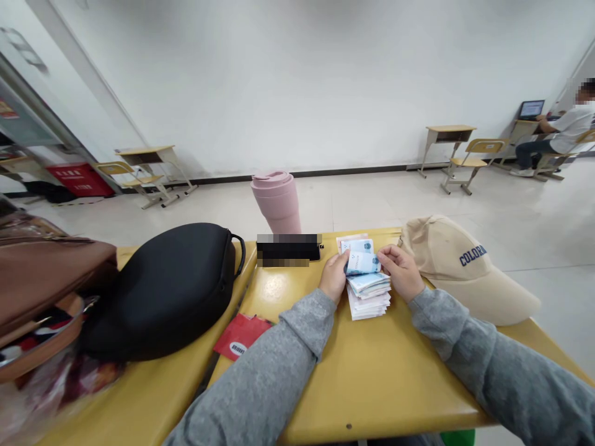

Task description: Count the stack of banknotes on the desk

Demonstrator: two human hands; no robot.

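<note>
Over the yellow desk (385,371), my left hand (335,276) and my right hand (402,271) pinch opposite sides of a small flat white-and-blue packet (363,262). What is inside the packet cannot be made out. Beneath and just in front of it lies a fanned stack of similar thin packets (370,303), white with some blue. Another blue-marked packet (357,246) shows just behind the held one, with a pinkish-white piece partly hidden farther back. Both hands are closed, thumbs against fingers. Grey sleeves cover my forearms.
A beige cap (446,266) lies right of my right hand. Behind my left hand are a dark phone-like slab (288,251) and a pink tumbler (277,201). Leftward are a red packet (242,336), a black case (162,291) and a brown bag (56,266). A person (569,127) sits far right.
</note>
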